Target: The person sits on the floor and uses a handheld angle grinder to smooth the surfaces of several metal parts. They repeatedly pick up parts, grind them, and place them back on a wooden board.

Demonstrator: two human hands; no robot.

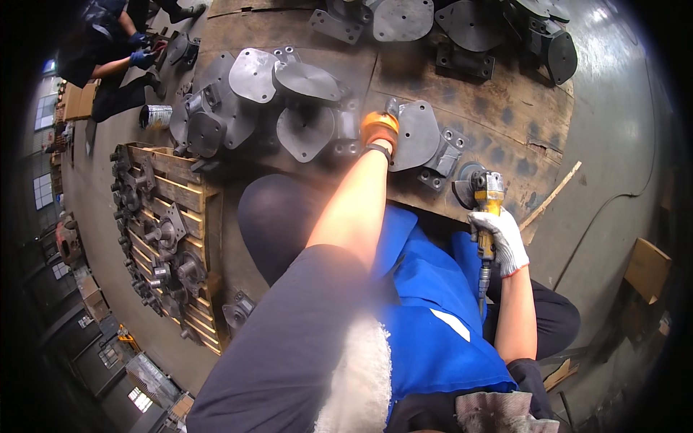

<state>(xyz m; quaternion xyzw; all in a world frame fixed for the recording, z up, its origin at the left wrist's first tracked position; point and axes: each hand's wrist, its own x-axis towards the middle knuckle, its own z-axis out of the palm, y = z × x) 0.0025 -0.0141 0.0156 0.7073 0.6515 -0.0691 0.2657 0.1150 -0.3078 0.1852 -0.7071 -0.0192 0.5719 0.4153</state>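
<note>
My right hand (504,242), in a white knit glove, is wrapped round a yellow and black angle grinder (489,195). Its disc and guard sit over the front right edge of the worn wooden board (498,144). In an orange glove, my left hand (380,128) is closed at the left edge of a grey metal bracket (415,133) with a rounded plate and a drilled foot. The fingertips are partly hidden. Just left of that hand lies another plated bracket (307,133), its flat face up.
Several similar brackets (469,25) lie along the board's far side, with more at its left. A wooden pallet (206,238) loaded with metal parts stands on the left. A tin can (155,117) and another person (101,61) in blue gloves are beyond it. A cable (613,196) crosses the right floor.
</note>
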